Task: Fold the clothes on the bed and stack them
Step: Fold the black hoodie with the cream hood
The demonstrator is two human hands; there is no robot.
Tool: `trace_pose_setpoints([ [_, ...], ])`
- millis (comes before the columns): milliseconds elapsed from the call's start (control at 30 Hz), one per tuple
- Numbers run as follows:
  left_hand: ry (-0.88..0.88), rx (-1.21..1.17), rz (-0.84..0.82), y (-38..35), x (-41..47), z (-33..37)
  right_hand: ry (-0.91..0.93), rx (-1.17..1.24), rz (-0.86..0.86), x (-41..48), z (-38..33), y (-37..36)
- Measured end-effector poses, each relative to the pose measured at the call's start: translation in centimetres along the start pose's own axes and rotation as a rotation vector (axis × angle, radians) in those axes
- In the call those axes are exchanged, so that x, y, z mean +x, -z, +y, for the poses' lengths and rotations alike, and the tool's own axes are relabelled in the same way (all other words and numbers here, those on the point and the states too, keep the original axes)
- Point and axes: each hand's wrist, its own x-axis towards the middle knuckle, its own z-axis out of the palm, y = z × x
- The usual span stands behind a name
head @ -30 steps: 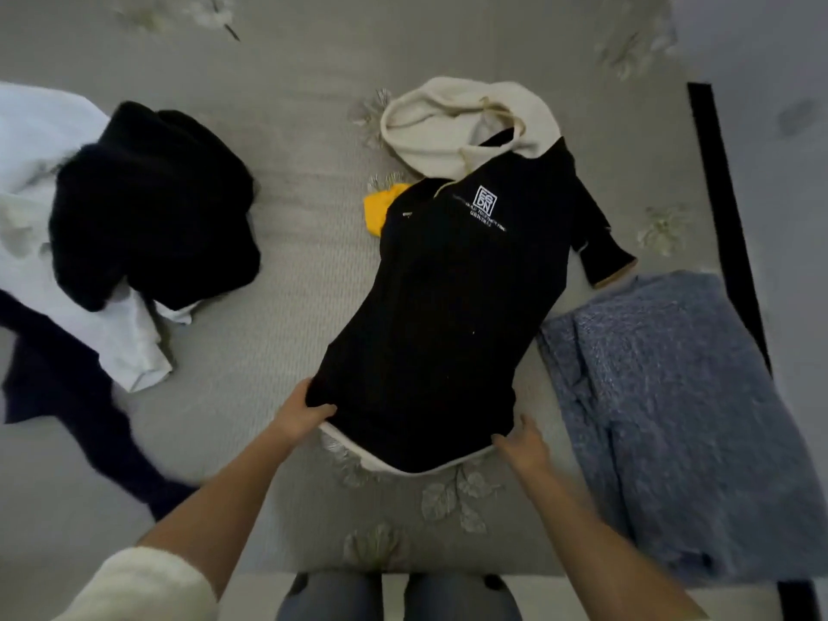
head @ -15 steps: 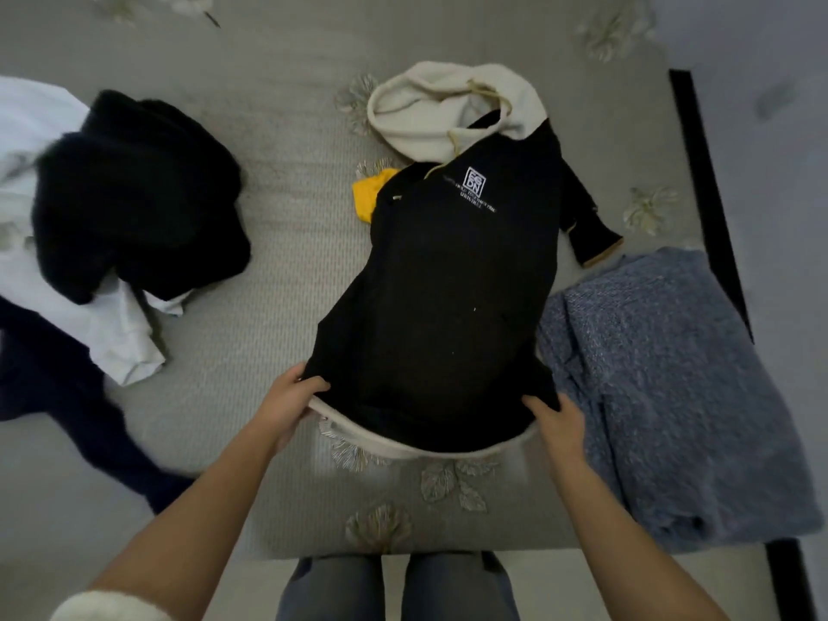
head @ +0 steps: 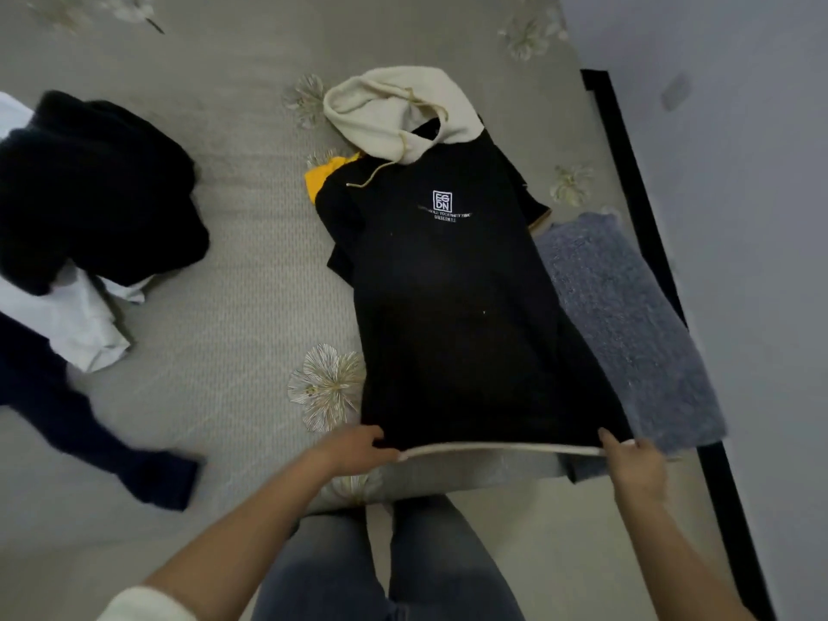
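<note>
Black hoodie point(head: 461, 307) lies front-up mid-bed point(head: 233, 284), running 12 to 6 o'clock, chest logo up. Cream hood point(head: 385, 114) is at the 12 end, drawcords loose over the chest. Cream hem band point(head: 493, 449) is at the 6 end, pulled straight along the bed's near edge.

Left hand point(head: 354, 445) pinches the hem's 7 o'clock corner, thumb on top, fingers under the cloth. Right hand point(head: 631, 459) grips the 5 o'clock corner, fingers curled round the band. The hands are well apart, a full hem width between them.

Edges: the hoodie's 3 o'clock side overlaps a folded grey-blue knit point(head: 627, 316), which sits against the black bed frame point(head: 627, 172). One short sleeve, tan cuff, pokes out at 2 o'clock, touching the knit's far corner. A yellow piece point(head: 320, 177) shows from under the shoulder at 11 o'clock; can't tell whether it is part of the hoodie.

Open room: a bare strip of bedcover lies at 9 o'clock of the hoodie, wide from far edge to near edge. Past it, at the frame's 9–10 o'clock, is a black garment heap point(head: 89, 186) on a white garment point(head: 76, 324), and a navy garment point(head: 89, 432) trails toward 7 o'clock. All three lie well apart from the hoodie.

The person's legs in grey jeans point(head: 381, 566) stand at 6 o'clock against the bed edge.
</note>
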Motion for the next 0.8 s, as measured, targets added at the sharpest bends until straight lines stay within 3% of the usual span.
trace_pose_setpoints([
  [67,0.070,0.011,-0.070,-1.7,0.9,-0.6,-0.019,-0.132,0.004,0.5,1.0,-1.4],
  [200,0.137,-0.233,0.190,-1.5,2.1,-2.1,0.284,-0.264,0.049,-2.1,-3.9,-2.8],
  [400,0.221,-0.346,0.501,3.8,3.9,-3.3,0.723,-0.342,-0.148,-4.4,-11.8,-8.3],
  [667,0.182,-0.587,0.764,12.4,11.3,-3.4,1.154,-0.440,-0.293,-5.6,-23.4,-18.0],
  [700,0.168,-0.646,0.792,13.1,12.4,-3.4,1.241,-0.458,-0.279,-5.3,-24.5,-19.1],
  [800,0.140,-0.801,0.802,14.7,15.4,-3.0,1.751,-0.634,-0.147,-4.2,-26.3,-22.4],
])
